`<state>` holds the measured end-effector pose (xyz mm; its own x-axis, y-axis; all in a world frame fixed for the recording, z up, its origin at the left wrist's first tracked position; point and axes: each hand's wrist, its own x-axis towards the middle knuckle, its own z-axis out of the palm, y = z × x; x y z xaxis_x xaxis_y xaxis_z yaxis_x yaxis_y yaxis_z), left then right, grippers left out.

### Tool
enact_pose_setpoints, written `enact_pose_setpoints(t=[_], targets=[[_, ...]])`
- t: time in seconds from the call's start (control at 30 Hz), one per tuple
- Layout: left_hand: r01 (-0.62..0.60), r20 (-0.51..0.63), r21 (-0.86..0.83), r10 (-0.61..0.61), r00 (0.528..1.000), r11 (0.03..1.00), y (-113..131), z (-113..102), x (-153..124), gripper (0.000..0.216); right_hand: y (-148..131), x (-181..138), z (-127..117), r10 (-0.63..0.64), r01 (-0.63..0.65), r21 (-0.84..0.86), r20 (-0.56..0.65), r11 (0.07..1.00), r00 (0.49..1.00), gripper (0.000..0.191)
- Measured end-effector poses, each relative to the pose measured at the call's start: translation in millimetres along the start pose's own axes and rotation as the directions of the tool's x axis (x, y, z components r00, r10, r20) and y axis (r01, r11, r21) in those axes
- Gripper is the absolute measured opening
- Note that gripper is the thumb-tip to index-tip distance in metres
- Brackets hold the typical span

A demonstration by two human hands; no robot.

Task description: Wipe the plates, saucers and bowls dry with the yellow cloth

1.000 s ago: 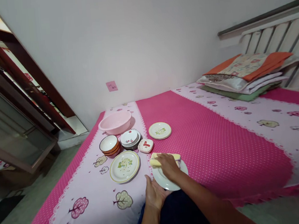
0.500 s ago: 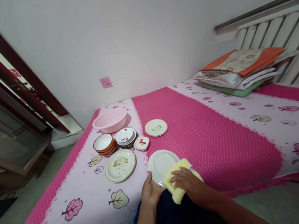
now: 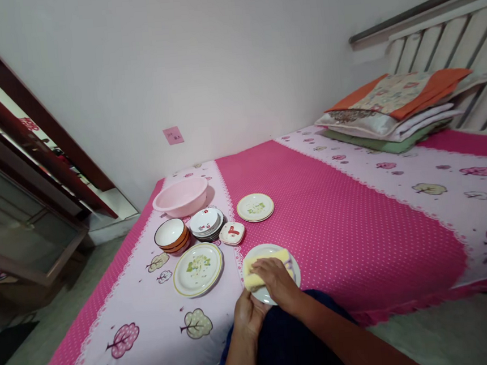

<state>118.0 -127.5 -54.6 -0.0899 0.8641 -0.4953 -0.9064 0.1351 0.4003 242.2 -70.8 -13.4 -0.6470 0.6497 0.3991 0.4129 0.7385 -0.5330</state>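
My left hand (image 3: pixel 249 314) grips the near-left rim of a white plate (image 3: pixel 295 277), its thumb by the edge and the fingers partly hidden beneath. On the plate's face lies a folded yellow cloth (image 3: pixel 278 257), with my right hand (image 3: pixel 275 279) pressed over it, fingers curled on the cloth. To the left of this plate rests a larger plate with a green leaf pattern (image 3: pixel 197 269). A small square dish with a red mark (image 3: pixel 232 233) sits beyond, and a smaller patterned plate (image 3: pixel 255 207) lies farther back on the pink bedspread (image 3: pixel 336 225).
A pink basin (image 3: pixel 180 198) stands near the wall. In front of it are stacked orange-sided bowls (image 3: pixel 171 234) and a stack of small flowered dishes (image 3: pixel 205 223). Folded bedding (image 3: pixel 394 107) is piled at the far right by a white radiator (image 3: pixel 453 50). The bed's edge runs close before me.
My right hand has moved the yellow cloth leftward, from the plate's right edge across onto its middle. My left hand still holds the plate's rim. The view has shifted slightly.
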Motion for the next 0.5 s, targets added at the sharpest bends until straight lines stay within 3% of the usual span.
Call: enact_pose_setpoints(t=[0.2, 0.33, 0.5], targets=[[-0.006, -0.027, 0.053, 0.008, 1.000, 0.999, -0.2, 12.3, -11.3, 0.051, 38.9, 30.2, -18.3, 0.170, -0.171, -0.002, -0.044, 0.985, 0.984, 0.042], [-0.073, -0.017, 0.098, 0.075, 0.997, 0.992, -3.6, 17.6, -17.4, 0.066, 54.0, 11.2, -31.7, 0.301, -0.295, 0.072, -0.082, 0.953, 0.950, 0.039], [-0.142, -0.018, 0.145, 0.146, 0.989, 0.979, -4.7, 24.3, -21.4, 0.068, 62.2, -23.4, -55.5, 0.444, -0.380, 0.335, -0.138, 0.862, 0.886, 0.024]])
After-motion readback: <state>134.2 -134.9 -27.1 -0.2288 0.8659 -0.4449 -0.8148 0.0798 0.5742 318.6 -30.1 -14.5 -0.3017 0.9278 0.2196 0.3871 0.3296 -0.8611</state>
